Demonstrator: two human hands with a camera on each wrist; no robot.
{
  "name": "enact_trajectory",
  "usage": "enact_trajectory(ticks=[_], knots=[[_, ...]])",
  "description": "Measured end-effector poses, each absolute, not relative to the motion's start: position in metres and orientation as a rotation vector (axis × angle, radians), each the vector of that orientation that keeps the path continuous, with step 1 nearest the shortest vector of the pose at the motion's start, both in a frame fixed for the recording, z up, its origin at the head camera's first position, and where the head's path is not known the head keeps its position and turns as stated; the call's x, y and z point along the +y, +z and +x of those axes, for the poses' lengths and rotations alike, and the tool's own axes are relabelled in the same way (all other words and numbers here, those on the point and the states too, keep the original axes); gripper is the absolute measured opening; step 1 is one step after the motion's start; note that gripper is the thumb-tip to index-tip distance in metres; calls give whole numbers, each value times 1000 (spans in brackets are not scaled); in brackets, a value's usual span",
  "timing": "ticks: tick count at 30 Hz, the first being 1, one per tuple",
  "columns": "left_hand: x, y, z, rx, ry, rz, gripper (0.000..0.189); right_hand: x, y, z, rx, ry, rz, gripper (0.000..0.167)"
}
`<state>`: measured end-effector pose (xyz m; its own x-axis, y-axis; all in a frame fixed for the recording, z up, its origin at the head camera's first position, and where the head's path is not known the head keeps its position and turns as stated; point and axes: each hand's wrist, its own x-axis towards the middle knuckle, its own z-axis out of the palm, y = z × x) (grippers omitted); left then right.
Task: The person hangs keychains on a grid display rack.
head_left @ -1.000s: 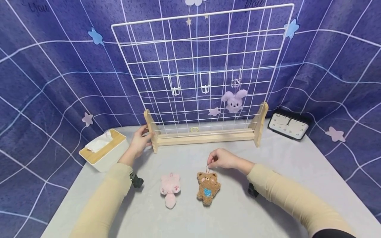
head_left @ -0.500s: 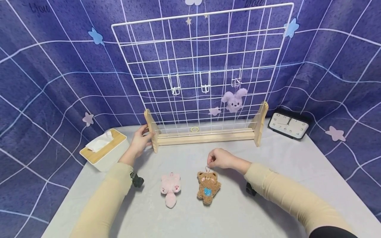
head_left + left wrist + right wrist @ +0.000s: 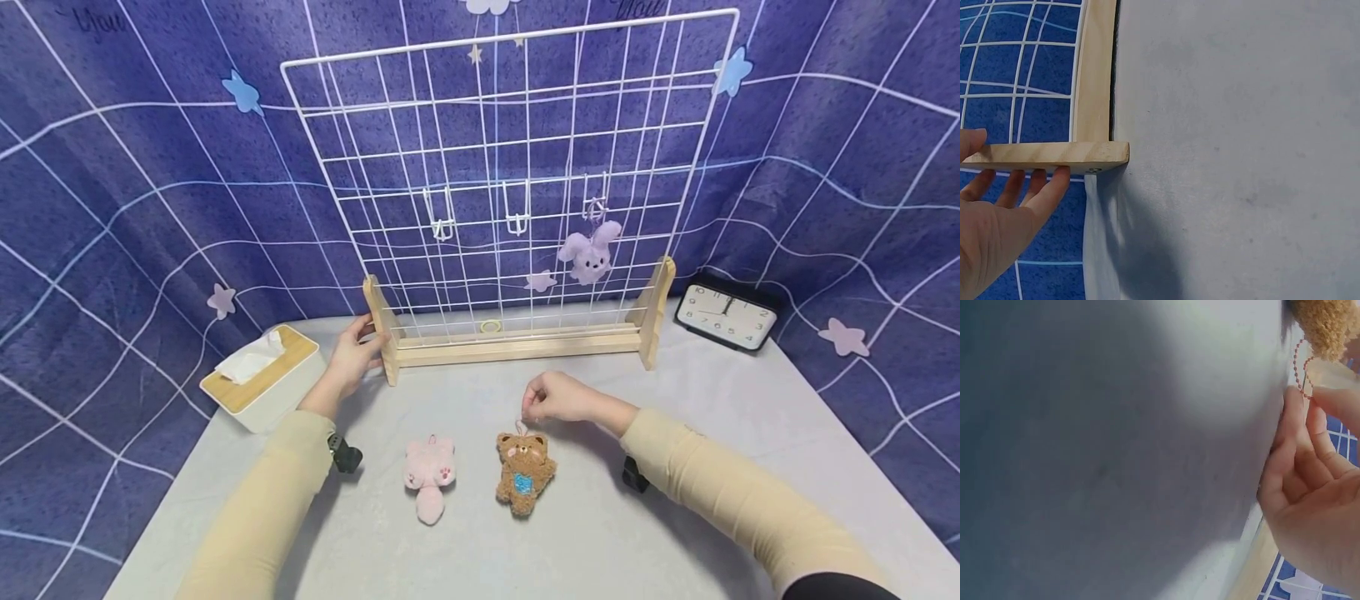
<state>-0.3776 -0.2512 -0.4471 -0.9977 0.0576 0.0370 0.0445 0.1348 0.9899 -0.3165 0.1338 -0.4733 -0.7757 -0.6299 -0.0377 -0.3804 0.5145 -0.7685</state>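
Head: the right hand [image 3: 558, 398] pinches the chain [image 3: 519, 427] of the bear [image 3: 524, 464], which lies on the table [image 3: 480, 554] beside a pink toy [image 3: 430, 467]. Left wrist: the left hand [image 3: 997, 225] grips the wooden rack foot [image 3: 1054, 152] between thumb and spread fingers [image 3: 1050, 190]. Right wrist: thumb and fingertips [image 3: 1315, 415] pinch the chain's beads

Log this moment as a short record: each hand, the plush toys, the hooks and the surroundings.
Left hand: holds the wooden rack end
Right hand: pinches the bead loop of the brown bear
Bear: face up
Pink plush: on the table, untouched
Purple bunny: hangs from the rightmost hook
Other hooks: two, bare
Surroundings: tissue box, clock
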Motion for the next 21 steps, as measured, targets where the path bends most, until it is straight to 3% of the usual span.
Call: enact_trajectory(ticks=[12,21], knots=[[-251,-446,-377,2344,2065,99,64,138,-470,-317,2080,-1528,-658,13],[-243,-424,-361,2309,2067,88,62,137,-462,-316,2045,-1610,-604,14]])
